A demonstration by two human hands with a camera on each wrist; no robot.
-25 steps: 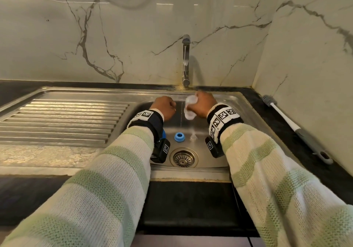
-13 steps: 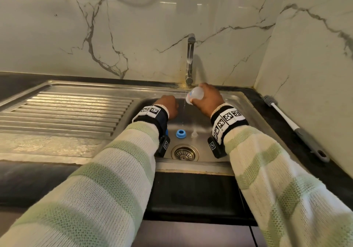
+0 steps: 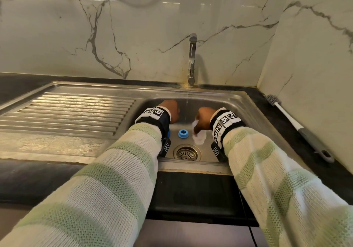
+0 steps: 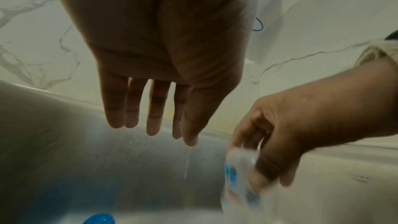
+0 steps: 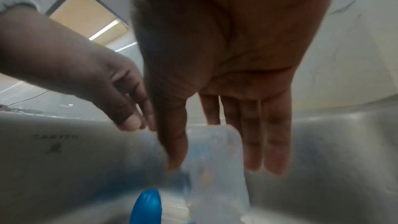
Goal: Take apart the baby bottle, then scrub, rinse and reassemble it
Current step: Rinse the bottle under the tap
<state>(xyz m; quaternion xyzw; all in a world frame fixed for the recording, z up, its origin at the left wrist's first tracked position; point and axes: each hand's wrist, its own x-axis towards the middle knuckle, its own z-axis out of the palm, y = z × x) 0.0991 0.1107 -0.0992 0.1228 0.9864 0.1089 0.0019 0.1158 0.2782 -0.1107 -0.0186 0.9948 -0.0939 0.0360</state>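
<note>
Home kitchen: steel sink, tap, marble-look wall.

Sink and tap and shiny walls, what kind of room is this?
Most likely a kitchen. There is a steel sink with a ribbed draining board, a tap running water, and a marble wall behind the dark counter.

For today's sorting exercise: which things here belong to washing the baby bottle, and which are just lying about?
Job in hand:
bottle body, held by the right hand
blue ring
bottle brush
running tap

Lying about:
drain strainer
draining board
</note>
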